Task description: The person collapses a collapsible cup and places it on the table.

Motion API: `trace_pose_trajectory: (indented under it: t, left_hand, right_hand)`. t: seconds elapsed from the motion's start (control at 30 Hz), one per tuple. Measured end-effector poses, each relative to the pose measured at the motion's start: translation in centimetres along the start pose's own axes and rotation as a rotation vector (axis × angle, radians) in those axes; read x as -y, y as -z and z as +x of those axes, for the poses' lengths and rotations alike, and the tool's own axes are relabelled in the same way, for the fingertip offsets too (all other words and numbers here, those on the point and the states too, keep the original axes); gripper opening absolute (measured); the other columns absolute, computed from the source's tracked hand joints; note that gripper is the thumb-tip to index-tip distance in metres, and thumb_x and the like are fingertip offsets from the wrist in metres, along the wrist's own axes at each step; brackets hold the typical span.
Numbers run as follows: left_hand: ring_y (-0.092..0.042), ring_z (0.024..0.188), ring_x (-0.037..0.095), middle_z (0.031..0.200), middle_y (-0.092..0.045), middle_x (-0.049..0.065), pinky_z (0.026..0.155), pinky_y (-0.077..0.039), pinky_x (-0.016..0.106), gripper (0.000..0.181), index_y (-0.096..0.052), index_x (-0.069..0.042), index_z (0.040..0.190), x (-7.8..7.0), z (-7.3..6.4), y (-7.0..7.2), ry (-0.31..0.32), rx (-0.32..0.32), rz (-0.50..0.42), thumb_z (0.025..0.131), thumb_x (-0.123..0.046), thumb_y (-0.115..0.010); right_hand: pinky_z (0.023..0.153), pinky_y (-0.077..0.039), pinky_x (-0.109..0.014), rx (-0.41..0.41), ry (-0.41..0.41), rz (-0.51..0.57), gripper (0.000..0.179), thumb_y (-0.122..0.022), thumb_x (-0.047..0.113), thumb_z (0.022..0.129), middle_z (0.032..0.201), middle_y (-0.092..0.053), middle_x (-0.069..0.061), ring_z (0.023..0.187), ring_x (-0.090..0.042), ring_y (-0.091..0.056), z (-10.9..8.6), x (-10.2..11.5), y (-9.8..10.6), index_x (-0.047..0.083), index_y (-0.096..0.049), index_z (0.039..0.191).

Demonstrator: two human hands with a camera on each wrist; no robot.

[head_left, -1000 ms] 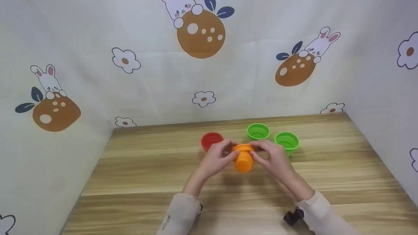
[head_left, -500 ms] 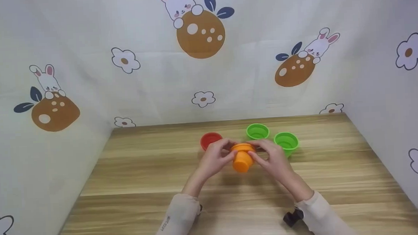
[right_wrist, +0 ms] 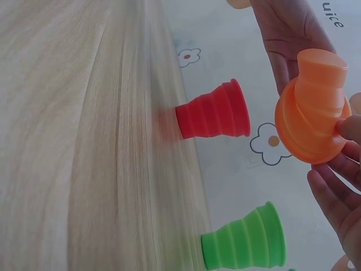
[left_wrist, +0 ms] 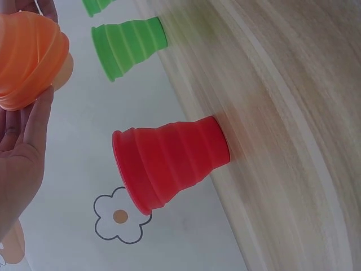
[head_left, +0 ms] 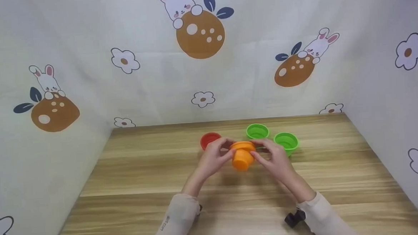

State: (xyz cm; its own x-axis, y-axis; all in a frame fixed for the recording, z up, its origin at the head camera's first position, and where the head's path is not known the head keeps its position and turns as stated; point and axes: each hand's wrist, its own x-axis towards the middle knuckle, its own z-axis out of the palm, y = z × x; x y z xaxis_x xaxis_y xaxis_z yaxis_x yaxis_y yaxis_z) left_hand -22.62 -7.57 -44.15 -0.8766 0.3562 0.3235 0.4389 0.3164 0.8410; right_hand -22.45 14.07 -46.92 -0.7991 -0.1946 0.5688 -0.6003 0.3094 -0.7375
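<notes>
Two hands (head_left: 245,156) grip one orange cup (head_left: 242,155).

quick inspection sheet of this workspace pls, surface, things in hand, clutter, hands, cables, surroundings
surface: light wooden tabletop.
job's things: orange ribbed collapsible cup, lifted off the tabletop between both hands.
clutter: red ribbed cup and two green ribbed cups, all upright.
grippers: left hand and right hand both hold the orange cup.
cables: nothing seen.
surroundings: cloth backdrop printed with rabbits and flowers on three sides.
</notes>
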Motion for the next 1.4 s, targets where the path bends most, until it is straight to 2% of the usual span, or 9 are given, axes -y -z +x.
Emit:
trace_pose_trajectory:
  t: [0.1,0.33,0.53,0.97,1.23,1.4]
  left_hand:
    - [-0.066,0.107,0.03,0.114,-0.068,0.02,0.092,-0.059,0.033,0.023,-0.064,0.005,0.115,0.1,0.0,0.0,-0.003,-0.007,-0.021,0.095,-0.007,-0.064]
    - [-0.066,0.105,0.029,0.113,-0.068,0.02,0.092,-0.059,0.03,0.022,-0.063,0.005,0.114,0.1,0.1,0.1,-0.014,-0.017,-0.037,0.095,-0.006,-0.064]
    - [-0.065,0.105,0.029,0.115,-0.068,0.019,0.092,-0.059,0.031,0.023,-0.064,0.005,0.115,0.2,0.1,0.0,-0.001,-0.02,-0.073,0.095,-0.008,-0.065]
    - [-0.065,0.106,0.027,0.115,-0.068,0.016,0.092,-0.059,0.03,0.024,-0.064,0.001,0.117,0.2,0.0,-0.1,0.03,-0.01,-0.079,0.095,-0.01,-0.066]
    - [-0.065,0.108,0.028,0.118,-0.068,0.017,0.093,-0.059,0.033,0.024,-0.063,0.002,0.117,0.1,-0.2,0.0,0.028,0.004,-0.091,0.095,-0.009,-0.064]
    - [-0.065,0.107,0.029,0.117,-0.068,0.017,0.093,-0.059,0.037,0.024,-0.063,0.002,0.117,0.1,-0.3,0.0,0.026,0.019,-0.079,0.096,-0.01,-0.064]
  right_hand:
    - [0.083,-0.061,-0.047,0.002,-0.019,0.025,0.033,-0.073,-0.006,0.083,0.113,-0.07,-0.021,0.097,-0.035,-0.071,-0.1,-0.3,0.1,-0.005,-0.067,0.116]
    - [0.086,-0.061,-0.033,0.025,-0.053,0.063,0.033,-0.075,0.004,0.086,0.115,-0.071,-0.009,0.099,-0.026,-0.071,-0.3,-1.0,0.5,0.004,-0.069,0.118]
    - [0.085,-0.061,-0.035,0.006,-0.034,0.054,0.031,-0.076,0.006,0.086,0.112,-0.072,-0.007,0.098,-0.012,-0.069,-0.4,-1.1,0.4,0.004,-0.07,0.116]
    - [0.083,-0.061,-0.04,-0.063,0.054,-0.004,0.026,-0.076,0.002,0.085,0.106,-0.073,-0.005,0.094,-0.011,-0.069,-0.2,-1.2,0.1,0.005,-0.071,0.11]
    - [0.085,-0.055,-0.014,-0.079,0.139,-0.059,0.026,-0.077,0.001,0.083,0.103,-0.074,-0.006,0.091,-0.015,-0.07,-0.1,-1.2,0.0,0.003,-0.071,0.108]
    - [0.083,-0.059,-0.026,-0.08,0.192,-0.134,0.026,-0.078,0.002,0.083,0.102,-0.074,-0.006,0.09,-0.019,-0.071,0.0,-1.3,0.0,0.004,-0.072,0.108]
